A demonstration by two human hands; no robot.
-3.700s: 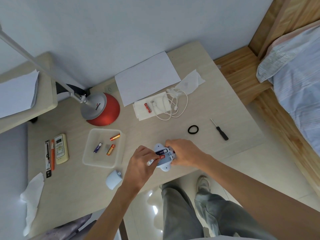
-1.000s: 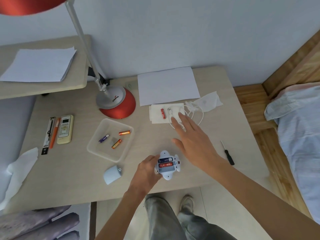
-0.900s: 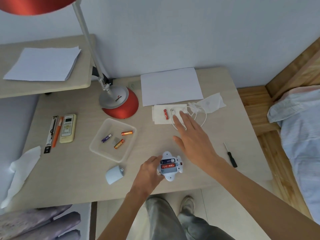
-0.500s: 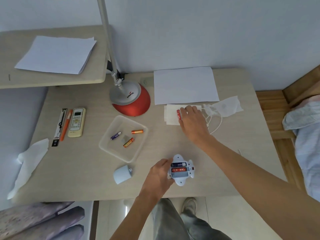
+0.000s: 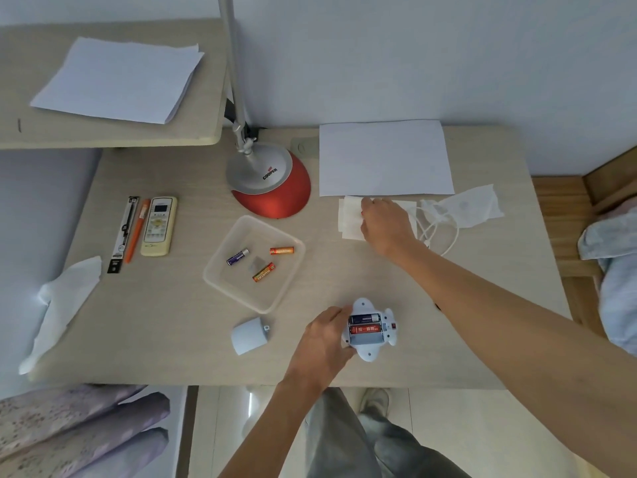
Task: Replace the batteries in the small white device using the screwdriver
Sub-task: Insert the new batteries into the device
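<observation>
The small white device (image 5: 374,350) lies back-up near the table's front edge, its battery bay open. A dark battery (image 5: 363,318) and a red battery (image 5: 366,328) sit in it, and the third slot is bare. My left hand (image 5: 322,341) grips the device's left side. My right hand (image 5: 386,222) is stretched out over the white tissue (image 5: 350,219), its fingers curled down where a red battery lay; only a sliver of red shows at the fingertips. The pale blue cover (image 5: 249,336) lies left of the device. My right forearm hides the screwdriver.
A clear tray (image 5: 220,282) holds a purple battery (image 5: 238,257) and two orange ones. Behind it stands the red lamp base (image 5: 272,188). A white sheet (image 5: 384,157), a white cable (image 5: 443,232), a remote (image 5: 159,225) and a tissue (image 5: 65,298) also lie on the table.
My right hand left the device, reached across the table and closed its fingers over the red battery on the tissue. My left hand stayed on the device. The view tilted up.
</observation>
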